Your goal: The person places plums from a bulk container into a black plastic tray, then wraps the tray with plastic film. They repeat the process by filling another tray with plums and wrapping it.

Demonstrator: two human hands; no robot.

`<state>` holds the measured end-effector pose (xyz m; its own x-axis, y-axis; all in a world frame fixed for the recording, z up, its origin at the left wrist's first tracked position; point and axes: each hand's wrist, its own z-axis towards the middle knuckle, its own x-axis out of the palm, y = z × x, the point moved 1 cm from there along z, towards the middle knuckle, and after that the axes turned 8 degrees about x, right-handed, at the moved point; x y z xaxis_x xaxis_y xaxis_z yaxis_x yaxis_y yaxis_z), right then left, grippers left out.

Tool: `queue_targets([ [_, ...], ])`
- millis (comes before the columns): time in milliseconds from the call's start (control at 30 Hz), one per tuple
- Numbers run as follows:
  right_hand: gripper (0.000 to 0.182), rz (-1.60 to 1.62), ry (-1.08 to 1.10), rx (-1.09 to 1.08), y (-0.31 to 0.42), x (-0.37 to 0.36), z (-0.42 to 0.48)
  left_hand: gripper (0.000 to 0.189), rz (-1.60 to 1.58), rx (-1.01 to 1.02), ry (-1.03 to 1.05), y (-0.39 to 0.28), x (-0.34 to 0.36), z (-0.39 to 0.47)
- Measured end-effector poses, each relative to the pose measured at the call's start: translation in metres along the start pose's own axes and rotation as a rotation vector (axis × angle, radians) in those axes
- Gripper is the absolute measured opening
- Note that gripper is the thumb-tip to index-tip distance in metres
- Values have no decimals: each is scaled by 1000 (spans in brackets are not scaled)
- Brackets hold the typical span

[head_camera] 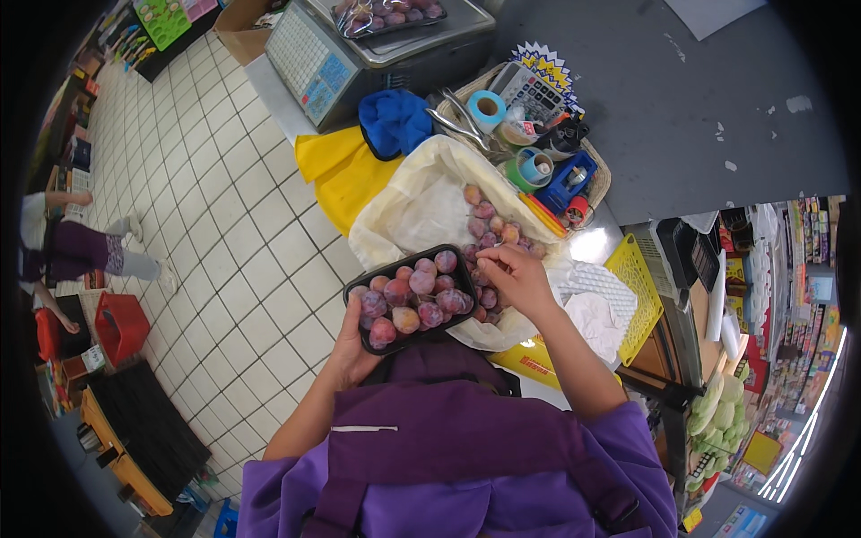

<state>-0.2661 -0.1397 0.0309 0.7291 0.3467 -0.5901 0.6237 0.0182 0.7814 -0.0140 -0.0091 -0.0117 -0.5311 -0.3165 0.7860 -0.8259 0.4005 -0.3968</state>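
Observation:
My left hand [351, 343] grips the near left end of a black plastic tray [469, 274] heaped with plums [407, 319]. The tray tilts a little, just above my apron [437, 430]. To its right, my right hand [514, 272] reaches over loose plums [488, 222] in a box with a pale liner [430, 208]. Thumb and forefinger are bent close together beside the fruit; whether something is between them cannot be made out. Bare liner shows in the left part of the box, while the plums gather along its right side.
Beyond the box stand a weighing scale [313, 67] with a wrapped plum tray [387, 17], yellow [350, 171] and blue cloths [397, 121], and a basket [602, 161] holding tape rolls, pliers and a calculator. A yellow plastic basket [629, 296] lies right. A person [74, 249] stands far left.

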Motion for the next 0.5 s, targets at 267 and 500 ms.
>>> queue_targets([
  [267,22,-386,-230,-126,-22,4,58,85,-8,-13,-14,1,-1,1],
  [500,25,-764,-178,-102,-5,33,101,81,-66,-18,-28,-1,5,-2],
])
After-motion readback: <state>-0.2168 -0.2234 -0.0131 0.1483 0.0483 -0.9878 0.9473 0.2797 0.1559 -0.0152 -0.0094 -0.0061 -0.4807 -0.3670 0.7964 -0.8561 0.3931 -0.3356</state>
